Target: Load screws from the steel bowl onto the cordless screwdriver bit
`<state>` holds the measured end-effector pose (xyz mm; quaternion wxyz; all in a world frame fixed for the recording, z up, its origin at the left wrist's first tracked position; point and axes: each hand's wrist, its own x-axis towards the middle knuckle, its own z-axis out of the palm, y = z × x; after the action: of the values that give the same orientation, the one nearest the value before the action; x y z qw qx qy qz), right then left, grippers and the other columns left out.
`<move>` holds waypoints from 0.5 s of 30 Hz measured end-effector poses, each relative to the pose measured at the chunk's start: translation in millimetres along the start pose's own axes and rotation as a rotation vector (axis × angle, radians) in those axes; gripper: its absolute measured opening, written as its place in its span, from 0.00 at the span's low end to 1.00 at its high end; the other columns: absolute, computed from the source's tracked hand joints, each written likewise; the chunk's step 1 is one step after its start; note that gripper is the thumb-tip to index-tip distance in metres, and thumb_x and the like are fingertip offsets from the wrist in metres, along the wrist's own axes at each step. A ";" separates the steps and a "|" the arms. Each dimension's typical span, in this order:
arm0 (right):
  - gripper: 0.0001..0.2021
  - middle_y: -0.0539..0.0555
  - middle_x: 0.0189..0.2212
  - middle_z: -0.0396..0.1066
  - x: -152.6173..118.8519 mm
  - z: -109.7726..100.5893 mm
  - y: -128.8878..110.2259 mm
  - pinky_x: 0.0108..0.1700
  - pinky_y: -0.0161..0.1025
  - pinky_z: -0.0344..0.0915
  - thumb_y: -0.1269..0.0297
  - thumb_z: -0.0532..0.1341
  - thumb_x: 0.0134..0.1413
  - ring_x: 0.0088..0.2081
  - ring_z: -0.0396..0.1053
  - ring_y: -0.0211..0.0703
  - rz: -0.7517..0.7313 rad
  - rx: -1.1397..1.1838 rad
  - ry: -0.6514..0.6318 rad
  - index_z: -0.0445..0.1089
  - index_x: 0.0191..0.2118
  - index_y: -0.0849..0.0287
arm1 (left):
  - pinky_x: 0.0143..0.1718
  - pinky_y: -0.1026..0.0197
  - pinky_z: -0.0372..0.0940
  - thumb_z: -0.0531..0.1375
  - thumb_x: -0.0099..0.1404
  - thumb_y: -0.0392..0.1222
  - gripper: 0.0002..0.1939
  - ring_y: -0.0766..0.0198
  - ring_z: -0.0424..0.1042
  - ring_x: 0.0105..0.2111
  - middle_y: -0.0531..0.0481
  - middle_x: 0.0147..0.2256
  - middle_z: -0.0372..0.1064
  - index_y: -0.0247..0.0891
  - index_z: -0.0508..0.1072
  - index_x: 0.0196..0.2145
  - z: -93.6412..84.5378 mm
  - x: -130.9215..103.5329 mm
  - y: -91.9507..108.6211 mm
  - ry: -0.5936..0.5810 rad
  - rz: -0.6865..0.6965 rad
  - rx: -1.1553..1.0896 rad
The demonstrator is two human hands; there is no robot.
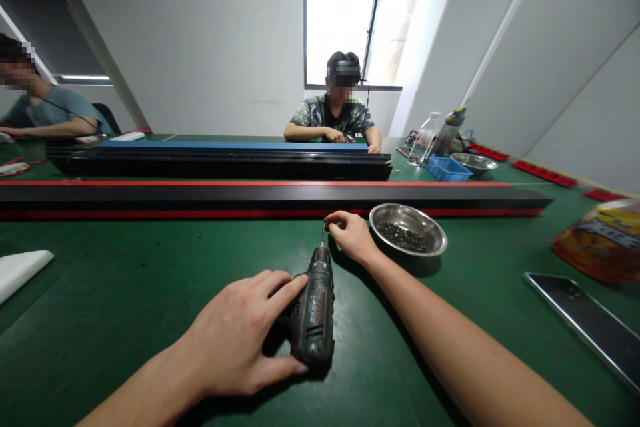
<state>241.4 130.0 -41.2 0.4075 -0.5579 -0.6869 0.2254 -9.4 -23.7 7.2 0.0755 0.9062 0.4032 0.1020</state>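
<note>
My left hand (pixel 250 333) is wrapped round a black cordless drill (pixel 316 313), which points away from me over the green table (pixel 150 320). A thin bit (pixel 323 235) sticks out of its chuck. My right hand (pixel 353 235) is at the bit's tip, thumb and finger pinched on a small dark screw, largely hidden by the fingertips. Just right of that hand stands a steel bowl (pixel 437 240) with many small black screws (pixel 401 237) in it. Beyond both hands lies a long black bar with red edges (pixel 240 197).
Behind the bar lies a second long black piece with a blue strip (pixel 240 147). At right are a phone (pixel 585 323), a snack bag (pixel 603 243), a blue tray (pixel 450 169), another steel bowl (pixel 475 163) and bottles (pixel 424 140). Two people sit across the table.
</note>
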 end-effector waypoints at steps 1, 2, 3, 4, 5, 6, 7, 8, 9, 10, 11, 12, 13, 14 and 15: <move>0.13 0.53 0.39 0.85 0.0 -0.1 -0.3 0.45 0.37 0.73 0.74 0.62 0.56 0.38 0.81 0.44 0.001 -0.003 0.002 0.84 0.41 0.57 | 0.56 0.41 0.73 0.70 0.62 0.61 0.47 0.41 0.75 0.56 0.37 0.62 0.70 0.43 0.60 0.71 -0.1 0.0 0.2 -0.003 -0.001 0.002; 0.13 0.53 0.39 0.85 -0.1 -0.1 -0.5 0.46 0.37 0.73 0.74 0.62 0.56 0.38 0.81 0.44 0.000 -0.007 0.002 0.84 0.41 0.57 | 0.55 0.41 0.73 0.70 0.62 0.62 0.47 0.41 0.75 0.56 0.37 0.62 0.70 0.43 0.60 0.71 -0.3 0.0 0.3 -0.006 -0.001 0.004; 0.13 0.53 0.39 0.85 -0.1 -0.1 -0.6 0.46 0.36 0.73 0.74 0.62 0.56 0.38 0.80 0.44 -0.001 -0.011 0.000 0.84 0.41 0.57 | 0.55 0.41 0.73 0.70 0.62 0.62 0.47 0.41 0.75 0.56 0.37 0.62 0.70 0.43 0.60 0.71 -0.4 0.1 0.4 -0.009 -0.001 0.005; 0.13 0.53 0.40 0.85 -0.1 0.0 -0.7 0.45 0.36 0.73 0.74 0.62 0.56 0.37 0.80 0.44 -0.003 -0.014 -0.002 0.84 0.41 0.57 | 0.55 0.41 0.73 0.70 0.62 0.62 0.47 0.41 0.75 0.56 0.37 0.62 0.70 0.43 0.60 0.71 -0.6 0.3 0.5 -0.010 -0.002 0.007; 0.13 0.53 0.40 0.85 -0.2 0.0 -0.7 0.45 0.36 0.73 0.74 0.62 0.57 0.37 0.80 0.43 -0.005 -0.016 -0.005 0.84 0.41 0.58 | 0.55 0.42 0.73 0.70 0.62 0.62 0.47 0.41 0.75 0.56 0.37 0.62 0.70 0.43 0.60 0.71 -0.7 0.6 0.5 -0.010 -0.003 0.009; 0.13 0.54 0.40 0.85 -0.2 0.1 -0.6 0.44 0.36 0.73 0.74 0.62 0.57 0.36 0.80 0.43 -0.006 -0.017 -0.007 0.84 0.42 0.58 | 0.55 0.42 0.73 0.70 0.62 0.62 0.47 0.41 0.75 0.56 0.37 0.62 0.70 0.43 0.60 0.71 -0.9 0.9 0.5 -0.012 -0.003 0.010; 0.13 0.54 0.40 0.85 -0.3 0.1 -0.6 0.44 0.36 0.73 0.74 0.62 0.57 0.36 0.80 0.43 -0.006 -0.016 -0.010 0.84 0.42 0.58 | 0.55 0.42 0.73 0.70 0.62 0.62 0.46 0.42 0.75 0.56 0.37 0.62 0.70 0.42 0.60 0.71 -1.0 1.2 0.5 -0.011 -0.003 0.011; 0.13 0.54 0.40 0.85 -0.3 0.0 -0.6 0.44 0.36 0.73 0.74 0.62 0.57 0.36 0.80 0.43 -0.006 -0.014 -0.012 0.84 0.42 0.58 | 0.55 0.42 0.73 0.70 0.63 0.62 0.46 0.42 0.75 0.55 0.37 0.61 0.70 0.42 0.60 0.71 -1.0 1.4 0.4 -0.011 -0.002 0.011; 0.13 0.54 0.40 0.85 -0.4 -0.2 -0.6 0.43 0.36 0.72 0.74 0.62 0.57 0.36 0.80 0.43 -0.004 -0.012 -0.014 0.84 0.42 0.58 | 0.55 0.42 0.73 0.70 0.63 0.62 0.46 0.42 0.75 0.55 0.37 0.61 0.70 0.42 0.60 0.71 -0.9 1.4 0.4 -0.010 -0.001 0.012; 0.13 0.54 0.39 0.85 -0.4 -0.5 -0.8 0.43 0.36 0.72 0.74 0.63 0.57 0.36 0.80 0.43 -0.003 -0.011 -0.018 0.84 0.43 0.58 | 0.55 0.42 0.73 0.70 0.63 0.62 0.46 0.42 0.75 0.55 0.37 0.61 0.70 0.42 0.60 0.71 -0.8 1.3 0.4 -0.008 0.001 0.012; 0.13 0.54 0.39 0.85 -0.4 -0.8 -1.1 0.43 0.36 0.72 0.74 0.63 0.57 0.36 0.80 0.43 -0.001 -0.010 -0.021 0.84 0.43 0.59 | 0.55 0.42 0.73 0.69 0.63 0.62 0.46 0.42 0.75 0.55 0.37 0.61 0.70 0.42 0.60 0.71 -0.7 1.0 0.5 -0.005 0.002 0.012; 0.13 0.54 0.39 0.85 -0.4 -1.2 -1.4 0.43 0.36 0.72 0.74 0.63 0.57 0.36 0.80 0.43 0.000 -0.008 -0.023 0.85 0.42 0.58 | 0.55 0.42 0.73 0.69 0.63 0.62 0.46 0.42 0.75 0.55 0.37 0.61 0.70 0.43 0.60 0.71 -0.5 0.6 0.6 -0.001 0.003 0.012; 0.13 0.54 0.39 0.85 -0.4 -1.6 -1.7 0.44 0.36 0.73 0.73 0.63 0.57 0.36 0.80 0.44 0.001 -0.007 -0.022 0.85 0.42 0.58 | 0.55 0.42 0.73 0.70 0.63 0.62 0.46 0.42 0.75 0.55 0.38 0.61 0.70 0.43 0.60 0.71 -0.4 0.1 0.7 0.002 0.004 0.011; 0.13 0.54 0.39 0.85 -0.3 -1.9 -2.0 0.44 0.36 0.73 0.73 0.63 0.57 0.37 0.80 0.44 0.002 -0.005 -0.019 0.85 0.42 0.58 | 0.55 0.42 0.73 0.70 0.63 0.62 0.46 0.42 0.75 0.55 0.38 0.61 0.70 0.43 0.60 0.71 -0.3 -0.4 0.8 0.004 0.006 0.011; 0.13 0.54 0.38 0.85 -0.2 -2.1 -2.1 0.44 0.36 0.73 0.73 0.63 0.57 0.37 0.80 0.44 0.002 -0.002 -0.015 0.85 0.41 0.58 | 0.55 0.42 0.73 0.70 0.63 0.62 0.46 0.42 0.75 0.55 0.38 0.61 0.70 0.43 0.60 0.71 -0.2 -0.8 0.9 0.005 0.006 0.009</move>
<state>241.9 128.9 -38.4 0.4015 -0.5575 -0.6896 0.2292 -9.3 -25.0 7.5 0.0698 0.9076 0.4011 0.1027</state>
